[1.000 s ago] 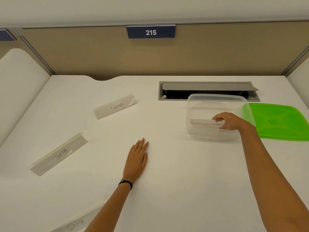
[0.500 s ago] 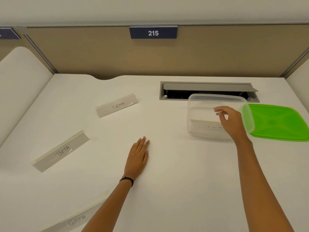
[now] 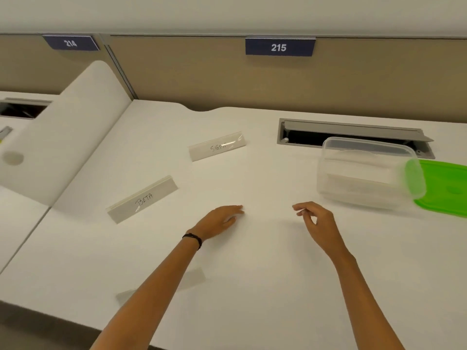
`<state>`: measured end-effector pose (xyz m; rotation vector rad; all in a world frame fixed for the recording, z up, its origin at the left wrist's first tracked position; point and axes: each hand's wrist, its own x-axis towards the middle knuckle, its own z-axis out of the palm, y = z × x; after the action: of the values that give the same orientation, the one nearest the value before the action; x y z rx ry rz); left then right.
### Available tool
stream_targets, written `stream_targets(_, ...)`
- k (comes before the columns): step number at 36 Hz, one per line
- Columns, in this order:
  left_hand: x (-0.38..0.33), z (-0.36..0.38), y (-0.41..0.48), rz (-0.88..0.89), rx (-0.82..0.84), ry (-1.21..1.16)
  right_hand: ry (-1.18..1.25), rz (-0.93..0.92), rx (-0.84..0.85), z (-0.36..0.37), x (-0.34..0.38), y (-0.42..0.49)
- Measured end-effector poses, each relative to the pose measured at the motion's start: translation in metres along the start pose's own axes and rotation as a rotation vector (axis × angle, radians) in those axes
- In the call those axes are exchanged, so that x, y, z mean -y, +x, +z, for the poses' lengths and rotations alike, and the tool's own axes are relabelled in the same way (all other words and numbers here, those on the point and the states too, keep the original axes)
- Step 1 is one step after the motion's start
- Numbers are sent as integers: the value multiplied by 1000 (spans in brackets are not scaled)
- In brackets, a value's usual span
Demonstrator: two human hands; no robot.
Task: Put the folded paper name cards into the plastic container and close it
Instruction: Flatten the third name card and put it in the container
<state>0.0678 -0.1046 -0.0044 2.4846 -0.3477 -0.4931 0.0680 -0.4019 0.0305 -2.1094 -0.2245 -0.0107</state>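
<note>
The worktop (image 3: 252, 248) is smooth, so the container (image 3: 336, 157) could, I think, slide when a card pushes its wall. The lid (image 3: 447, 188) sits close at its right; a careless reach might knock it. The BETA card (image 3: 142, 198), SIGMA card (image 3: 217, 147) and a third card (image 3: 194, 277), half under the left forearm, may crease in a pinch.

The container is clear thin plastic with round corners; a pale strip (image 3: 353, 180), probably a card, lies inside. The lid is green and flat, the cards pale folded paper. The left hand (image 3: 218, 221) has straight fingers, the right hand (image 3: 317, 222) loose ones; neither grip holds anything.
</note>
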Motion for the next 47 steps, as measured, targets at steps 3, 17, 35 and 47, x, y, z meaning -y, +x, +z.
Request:
stream_targets(3,22,-22,-32,-89,-14,-47,-23,30,119,22,3,-9)
stream_targets(17,91,-28,-182,-298,-77,-187,-193,-243,632,143,74,-35)
stream_targets(35,96,-1,-211,-303,28,-126,-299,-367,828,191,103,-51)
stream_targets(47,81,-3,-196,-287,-98,-51,-404,-362,641,191,101,-51)
